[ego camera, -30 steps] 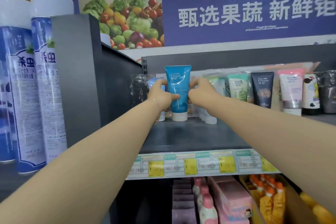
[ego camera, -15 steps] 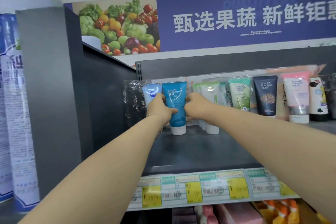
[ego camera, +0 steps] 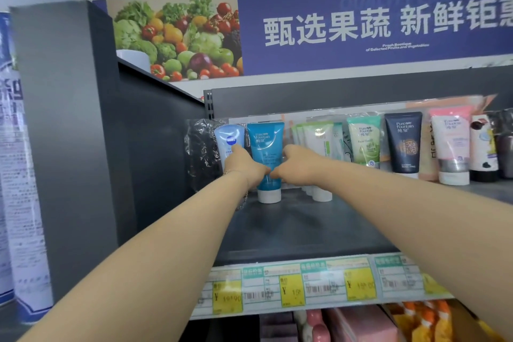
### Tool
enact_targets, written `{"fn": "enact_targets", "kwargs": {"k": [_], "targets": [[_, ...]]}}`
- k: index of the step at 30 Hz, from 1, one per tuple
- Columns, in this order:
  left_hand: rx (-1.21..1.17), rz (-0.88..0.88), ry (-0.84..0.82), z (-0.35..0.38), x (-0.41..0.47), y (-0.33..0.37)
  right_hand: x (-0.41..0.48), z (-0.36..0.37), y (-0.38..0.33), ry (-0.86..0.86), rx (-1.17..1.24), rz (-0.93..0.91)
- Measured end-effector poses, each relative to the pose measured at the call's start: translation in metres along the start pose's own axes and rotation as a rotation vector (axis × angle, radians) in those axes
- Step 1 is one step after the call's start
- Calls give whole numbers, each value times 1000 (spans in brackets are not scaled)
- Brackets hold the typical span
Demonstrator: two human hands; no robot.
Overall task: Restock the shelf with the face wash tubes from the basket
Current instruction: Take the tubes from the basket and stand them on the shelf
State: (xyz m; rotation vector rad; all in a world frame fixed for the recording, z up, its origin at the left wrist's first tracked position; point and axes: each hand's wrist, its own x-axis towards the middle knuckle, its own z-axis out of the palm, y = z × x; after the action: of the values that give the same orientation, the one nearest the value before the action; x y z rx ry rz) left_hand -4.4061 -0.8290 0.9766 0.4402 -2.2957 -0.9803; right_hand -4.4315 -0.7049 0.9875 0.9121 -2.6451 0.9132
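Purple wall banner (ego camera: 374, 22), 1 o'clock: "甄选果蔬 新鲜". Pale blue plastic tube (ego camera: 229, 138), 11 o'clock: "NIVEA". Bright blue plastic tube (ego camera: 265, 147), centre: "Pure Fountain 纯泉". Yellow price tag (ego camera: 226, 297), 6 o'clock: "¥19.90".

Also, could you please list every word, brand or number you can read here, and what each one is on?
"甄选果蔬 新鲜钜", cut at the frame edge: blue banner.
"NIVEA": pale blue tube.
"Pure Fountain 纯泉": blue tube, dark tube.
"Pure Fountain": green tube.
"¥ 19.90": leftmost yellow price tag.
Too blurred: the banner's small print, other price tags, spray cans, pink tube.
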Motion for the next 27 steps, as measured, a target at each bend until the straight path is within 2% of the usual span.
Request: {"fn": "enact_targets", "kwargs": {"k": [4,9,13,18,27], "targets": [[102,30,-18,-7,-16,5,-19,-4,-4,-7,-278,-137],[309,294,-39,-16,-46,11,-53,-17,-5,42,-543,-351],[462,456,-36,-21,-76,25,-80,-34,-2,143,-603,-448],[474,543,27,-14,-119,50,-115,-59,14,233,-579,-503],[489,555,116,42,-211,107,-192,-113,86,296,-555,-628]]}}
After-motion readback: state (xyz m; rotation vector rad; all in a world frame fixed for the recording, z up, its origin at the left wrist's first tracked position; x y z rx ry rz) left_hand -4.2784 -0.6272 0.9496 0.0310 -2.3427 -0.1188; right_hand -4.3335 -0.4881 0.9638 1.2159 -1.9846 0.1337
